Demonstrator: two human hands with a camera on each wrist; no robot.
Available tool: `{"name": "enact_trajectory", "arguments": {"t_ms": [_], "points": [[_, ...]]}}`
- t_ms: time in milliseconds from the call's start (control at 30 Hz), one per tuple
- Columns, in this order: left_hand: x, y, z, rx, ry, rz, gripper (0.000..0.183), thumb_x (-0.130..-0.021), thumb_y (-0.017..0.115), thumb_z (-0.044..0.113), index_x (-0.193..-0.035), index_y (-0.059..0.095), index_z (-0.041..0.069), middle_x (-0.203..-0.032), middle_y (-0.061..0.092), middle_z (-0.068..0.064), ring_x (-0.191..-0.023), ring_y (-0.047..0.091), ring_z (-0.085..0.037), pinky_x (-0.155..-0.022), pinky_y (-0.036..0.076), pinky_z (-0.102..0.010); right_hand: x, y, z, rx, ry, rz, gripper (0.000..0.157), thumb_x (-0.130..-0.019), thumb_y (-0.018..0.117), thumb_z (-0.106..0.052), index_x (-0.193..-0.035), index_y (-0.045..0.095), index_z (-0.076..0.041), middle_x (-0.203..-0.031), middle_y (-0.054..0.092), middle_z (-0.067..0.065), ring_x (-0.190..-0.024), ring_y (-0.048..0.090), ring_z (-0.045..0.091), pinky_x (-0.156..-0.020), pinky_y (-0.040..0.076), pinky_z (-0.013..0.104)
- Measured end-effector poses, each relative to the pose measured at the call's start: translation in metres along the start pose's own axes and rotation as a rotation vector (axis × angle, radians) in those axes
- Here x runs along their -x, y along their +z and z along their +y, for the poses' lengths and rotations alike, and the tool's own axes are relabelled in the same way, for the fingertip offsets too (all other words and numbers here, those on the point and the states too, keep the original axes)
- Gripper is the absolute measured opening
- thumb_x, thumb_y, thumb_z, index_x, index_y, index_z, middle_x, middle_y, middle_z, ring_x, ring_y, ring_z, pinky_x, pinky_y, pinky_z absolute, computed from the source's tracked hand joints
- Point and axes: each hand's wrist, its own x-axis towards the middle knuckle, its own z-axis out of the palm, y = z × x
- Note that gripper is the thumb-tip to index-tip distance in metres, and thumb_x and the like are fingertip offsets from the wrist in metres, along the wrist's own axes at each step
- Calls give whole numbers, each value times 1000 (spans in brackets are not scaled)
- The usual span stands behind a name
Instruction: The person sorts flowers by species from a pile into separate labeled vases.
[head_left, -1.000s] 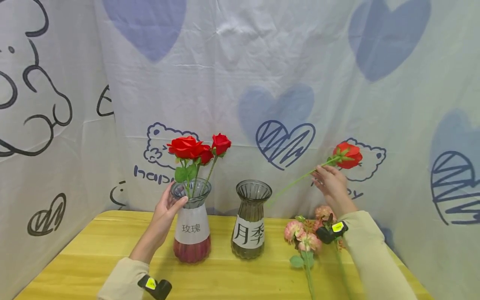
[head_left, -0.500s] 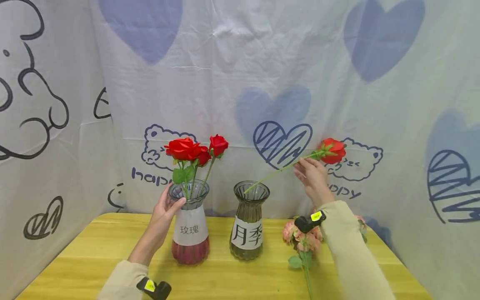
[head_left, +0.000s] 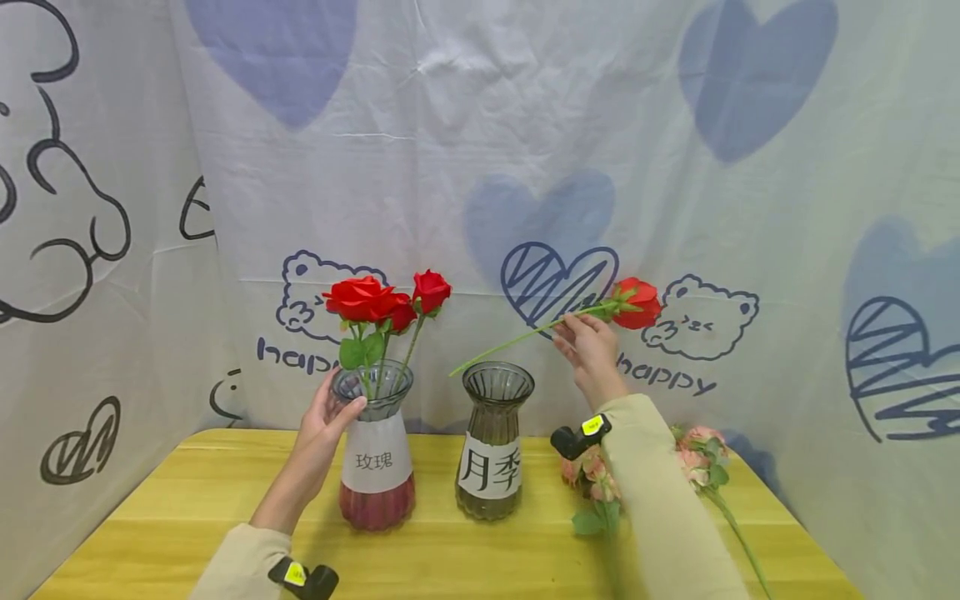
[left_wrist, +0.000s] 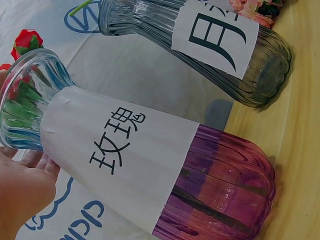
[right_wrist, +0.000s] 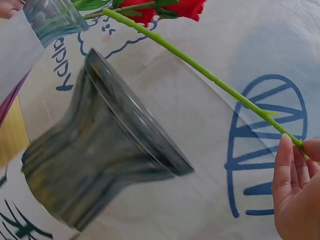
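Note:
My left hand (head_left: pixel 315 446) grips the neck of a ribbed glass vase (head_left: pixel 378 504) with a pinkish lower part and a white label. Several red roses (head_left: pixel 360 298) stand in that vase. With fingertips and thumb, my right hand (head_left: pixel 596 354) pinches the green stem of another red rose (head_left: pixel 637 304) near its bloom. This rose lies slanted in the air, its bloom to the right. Its bare stem end (right_wrist: pixel 112 15) points left, above the gap between the two vases. Below it stands a dark grey glass vase (head_left: pixel 491 502) with no flower in it.
Pink flowers (head_left: pixel 705 467) with long stems lie on the right of the yellow wood-grain table (head_left: pixel 240 475). My right forearm partly covers other pink blossoms (head_left: pixel 597 479). A white curtain (head_left: pixel 435 200) with printed hearts hangs behind and at both sides.
My right hand has carried the rose leftward; its stem end has passed from the right of the grey vase to the left above it. My left hand keeps its grip on the vase.

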Motion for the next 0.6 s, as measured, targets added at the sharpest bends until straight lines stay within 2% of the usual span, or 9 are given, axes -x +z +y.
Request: {"name": "enact_trajectory", "arguments": {"t_ms": [133,367,467,600], "points": [[0,-1,0,-1,1,3,79,-100,52,24,-156,-2,12,-159,8,-18,-145,8,-33,-116,11,-47,3,9,8,2,3,1,11,-96,58,-6,-106,54,-4,-103,62,10,-72,63,9,-70,55,20],[1,-1,0,-5,5,6,79,-100,52,24,-156,-1,12,-159,9,-17,-145,9,-33,-116,11,-47,8,24,20,-26,-2,2,17,-96,58,-3,-110,54,4,-88,63,5,-67,64,8,-63,55,19],[1,0,0,-1,6,6,79,-100,53,24,-156,-1,12,-159,9,-17,-145,9,-33,-116,12,-47,11,32,24,-32,-11,-6,11,-96,58,-2,-105,54,3,-85,62,4,-66,64,8,-61,54,18],[1,1,1,0,7,5,79,-100,53,24,-156,-1,11,-159,10,-18,-145,10,-33,-116,12,-46,16,44,28,-37,-26,-17,8,-95,58,-1,-101,53,1,-89,61,7,-67,64,8,-58,54,18]]}}
